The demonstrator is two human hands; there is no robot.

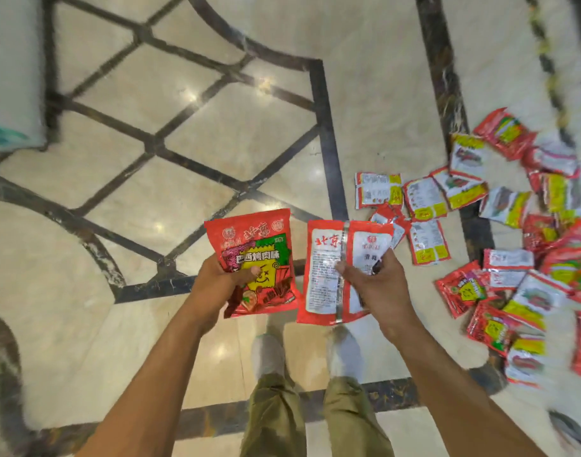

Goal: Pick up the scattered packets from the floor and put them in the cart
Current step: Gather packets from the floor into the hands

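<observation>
**One packet in each hand, the rest to the right on the floor**

The left hand [221, 285] grips a red packet [253, 239], printed face up, with the thumb curled over its lower left part and the fingers hidden underneath. Just beside it, the right hand [375, 288] pinches a second packet [325, 258], back side up and showing its white label and centre seam. The thumb presses on the seam and the fingers curl round the right edge. The two packets are held side by side and almost touch, above the floor [150, 110]. Below the hands are the person's pale shoes [267, 354] and olive trousers [276, 417]. Out to the right of the right hand's fingers, many loose packets [507, 206] lie scattered and overlapping on the pale stone, across a dark inlaid band.
</observation>
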